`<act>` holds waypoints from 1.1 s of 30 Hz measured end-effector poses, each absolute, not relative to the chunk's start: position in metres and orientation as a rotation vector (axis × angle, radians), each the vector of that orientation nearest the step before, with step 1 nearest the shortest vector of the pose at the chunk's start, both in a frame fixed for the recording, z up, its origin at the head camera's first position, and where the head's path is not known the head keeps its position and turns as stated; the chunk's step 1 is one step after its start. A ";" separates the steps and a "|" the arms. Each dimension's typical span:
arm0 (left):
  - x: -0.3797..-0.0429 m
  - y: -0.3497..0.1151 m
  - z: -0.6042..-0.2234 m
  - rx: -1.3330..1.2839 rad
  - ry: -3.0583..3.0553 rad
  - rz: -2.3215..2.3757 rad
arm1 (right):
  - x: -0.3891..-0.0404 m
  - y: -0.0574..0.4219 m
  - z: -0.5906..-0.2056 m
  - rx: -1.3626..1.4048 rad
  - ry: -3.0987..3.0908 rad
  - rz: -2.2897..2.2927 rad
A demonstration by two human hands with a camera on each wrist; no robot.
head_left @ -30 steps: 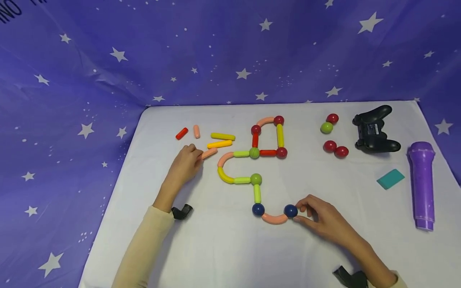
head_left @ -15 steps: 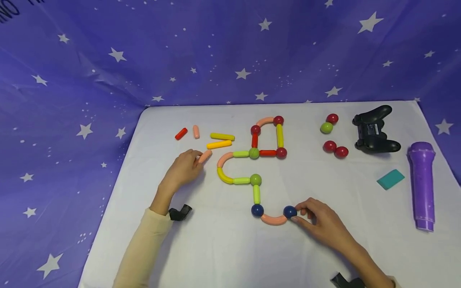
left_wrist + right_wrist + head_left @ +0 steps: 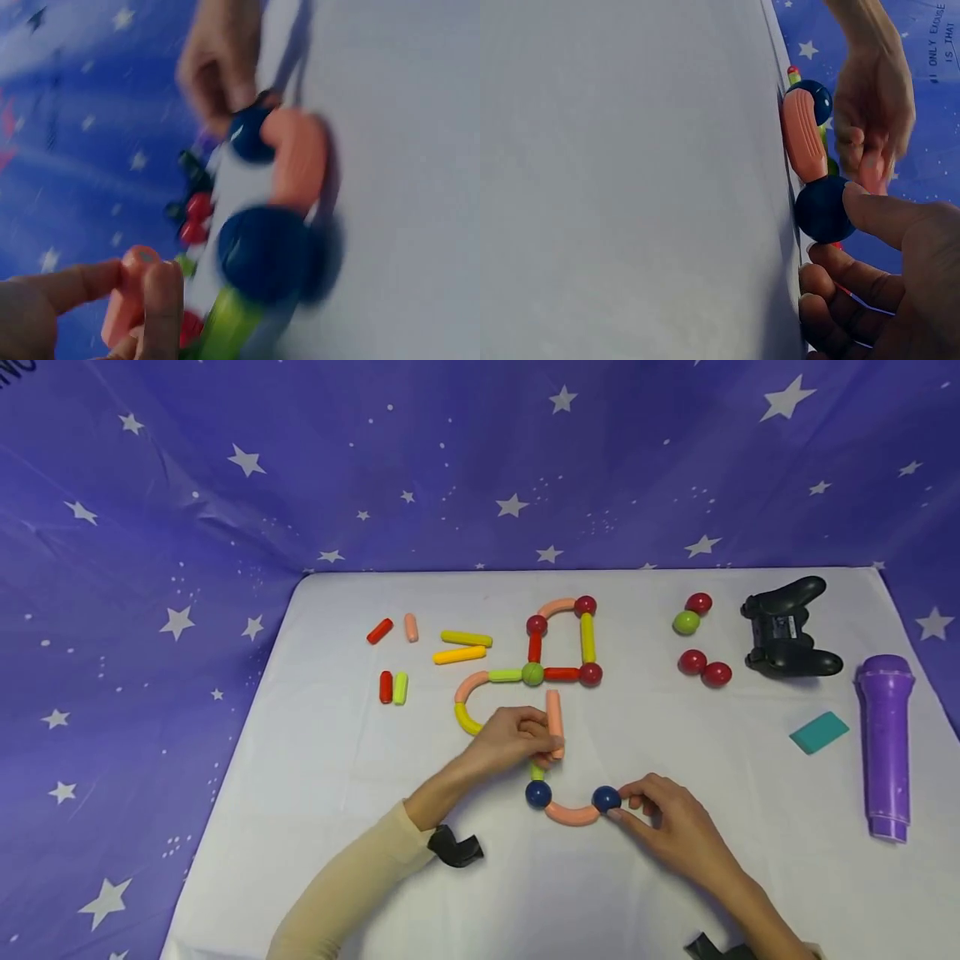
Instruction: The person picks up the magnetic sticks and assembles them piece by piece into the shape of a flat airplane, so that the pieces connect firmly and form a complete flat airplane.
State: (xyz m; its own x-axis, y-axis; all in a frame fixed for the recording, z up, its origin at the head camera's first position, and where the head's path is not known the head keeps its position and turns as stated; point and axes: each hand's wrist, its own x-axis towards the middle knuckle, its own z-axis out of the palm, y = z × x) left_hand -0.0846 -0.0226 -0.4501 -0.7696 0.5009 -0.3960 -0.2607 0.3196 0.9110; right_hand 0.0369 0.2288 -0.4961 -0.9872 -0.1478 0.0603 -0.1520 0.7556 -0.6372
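My left hand (image 3: 510,742) pinches a straight peach magnetic rod (image 3: 554,718) over the middle of a chain of rods and balls, hiding part of it. In the left wrist view the peach rod (image 3: 127,296) sits between thumb and finger. My right hand (image 3: 675,822) has its thumb and fingers at the dark blue ball (image 3: 606,798) that ends the chain, pinching it. From that ball a curved peach rod (image 3: 572,815) runs to a second blue ball (image 3: 537,793). Farther back, the chain continues past a green ball (image 3: 532,674) into a loop with red balls (image 3: 590,674).
Loose rods lie at the left, among them a red rod (image 3: 386,687), a light green rod (image 3: 401,688) and a yellow rod (image 3: 459,655). To the right are red balls (image 3: 692,662), a black game controller (image 3: 787,631), a teal block (image 3: 819,732) and a purple microphone-shaped tube (image 3: 885,747).
My left hand has carried the peach rod from the loose rods rightward over the chain. A red and a light green rod now show where it was. My right hand has stayed at the blue ball.
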 end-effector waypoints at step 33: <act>-0.065 0.044 -0.462 0.342 2.113 1.138 | 0.041 0.223 -0.497 0.228 -2.898 1.018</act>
